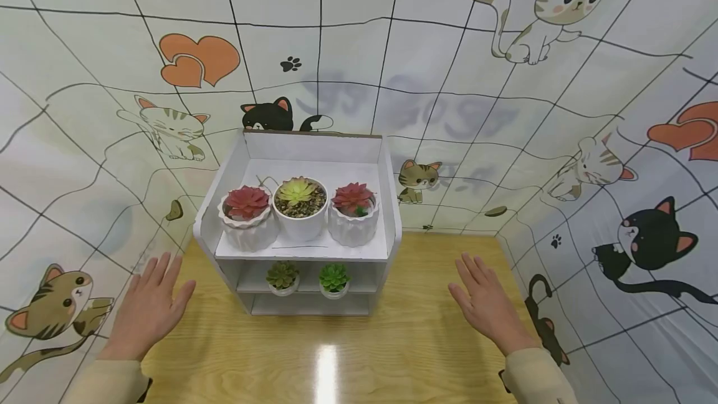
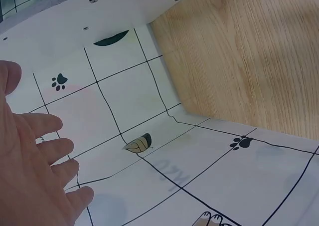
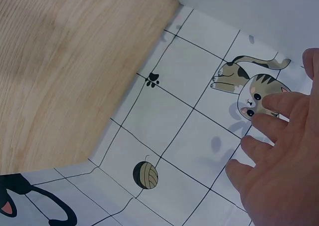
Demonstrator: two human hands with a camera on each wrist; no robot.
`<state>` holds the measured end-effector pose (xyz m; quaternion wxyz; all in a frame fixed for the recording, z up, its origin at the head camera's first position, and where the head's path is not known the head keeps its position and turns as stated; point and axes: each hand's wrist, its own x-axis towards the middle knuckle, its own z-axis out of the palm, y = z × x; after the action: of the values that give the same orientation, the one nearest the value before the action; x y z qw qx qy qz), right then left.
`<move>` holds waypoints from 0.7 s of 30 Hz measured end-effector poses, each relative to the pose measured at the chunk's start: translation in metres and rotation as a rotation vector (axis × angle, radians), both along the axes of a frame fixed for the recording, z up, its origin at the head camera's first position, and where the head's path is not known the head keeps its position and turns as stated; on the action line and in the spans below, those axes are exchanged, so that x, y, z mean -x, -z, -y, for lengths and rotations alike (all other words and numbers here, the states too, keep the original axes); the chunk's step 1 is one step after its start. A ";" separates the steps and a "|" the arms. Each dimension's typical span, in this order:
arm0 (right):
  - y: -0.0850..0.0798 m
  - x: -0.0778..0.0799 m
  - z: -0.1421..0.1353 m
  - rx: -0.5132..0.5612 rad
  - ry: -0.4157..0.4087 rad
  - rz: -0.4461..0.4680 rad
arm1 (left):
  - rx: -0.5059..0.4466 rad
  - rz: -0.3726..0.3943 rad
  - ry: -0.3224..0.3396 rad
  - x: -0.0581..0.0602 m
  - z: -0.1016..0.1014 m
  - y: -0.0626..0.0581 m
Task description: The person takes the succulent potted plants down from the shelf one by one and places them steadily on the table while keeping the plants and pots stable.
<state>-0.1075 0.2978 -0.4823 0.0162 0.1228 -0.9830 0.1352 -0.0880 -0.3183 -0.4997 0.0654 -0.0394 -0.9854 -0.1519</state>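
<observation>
A white two-tier shelf [image 1: 314,148] stands on the wooden table. On its upper tier sit three white pots: a red succulent [image 1: 247,202] at left, a yellow-green succulent [image 1: 297,191] in the middle and another red succulent [image 1: 353,197] at right. Two small potted plants, an olive-green succulent [image 1: 282,275] and a bright green succulent [image 1: 334,277], stand on the lower tier. My left hand [image 1: 148,304] is held out flat left of the shelf, holding nothing. To the right of the shelf, my right hand [image 1: 487,301] is likewise stretched out with nothing in it.
The wooden tabletop [image 1: 426,329] extends in front of the shelf and to both sides. White cloth [image 1: 359,48] printed with cats, hearts and grid lines walls in the back, left and right. A bright light reflection lies near the table's front.
</observation>
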 end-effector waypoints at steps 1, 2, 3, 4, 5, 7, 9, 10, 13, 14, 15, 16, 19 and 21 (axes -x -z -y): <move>0.000 0.000 0.000 0.002 0.000 0.003 | -0.004 -0.004 0.000 0.000 0.000 0.000; 0.000 0.000 0.000 0.006 -0.001 0.005 | -0.007 -0.007 0.000 0.000 -0.001 0.000; 0.000 0.001 0.001 0.008 -0.001 0.008 | -0.008 -0.010 0.001 0.000 -0.001 0.000; 0.000 0.001 0.001 0.011 -0.001 0.008 | -0.011 -0.014 0.001 0.000 -0.001 0.000; 0.000 0.001 0.001 0.010 -0.002 0.008 | -0.012 -0.016 0.001 0.000 -0.001 0.000; 0.000 0.001 0.001 0.010 -0.001 0.012 | -0.017 -0.021 -0.001 0.000 -0.002 0.000; 0.001 0.002 0.002 0.008 -0.002 0.013 | -0.019 -0.027 -0.004 0.000 -0.002 -0.001; 0.001 0.002 0.003 0.007 -0.003 0.011 | -0.020 -0.030 -0.005 -0.001 -0.002 -0.002; 0.001 0.004 0.004 0.009 -0.010 -0.003 | -0.021 -0.042 -0.008 -0.001 -0.003 -0.004; 0.001 0.005 0.005 0.012 -0.012 -0.006 | -0.022 -0.049 -0.008 -0.001 -0.003 -0.006; 0.000 0.005 0.006 0.016 -0.015 -0.009 | -0.024 -0.054 -0.009 0.000 -0.004 -0.006; 0.000 0.006 0.006 0.017 -0.017 -0.013 | -0.025 -0.064 -0.008 0.000 -0.004 -0.008; 0.000 0.008 0.007 0.026 -0.019 -0.005 | -0.042 -0.090 -0.004 0.000 -0.007 -0.011; -0.001 0.009 0.008 0.036 -0.017 0.005 | -0.056 -0.110 0.002 0.000 -0.008 -0.014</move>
<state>-0.1162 0.2895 -0.4817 0.0145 0.1305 -0.9794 0.1534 -0.0880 -0.3103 -0.4859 0.1205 -0.0470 -0.9757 -0.1770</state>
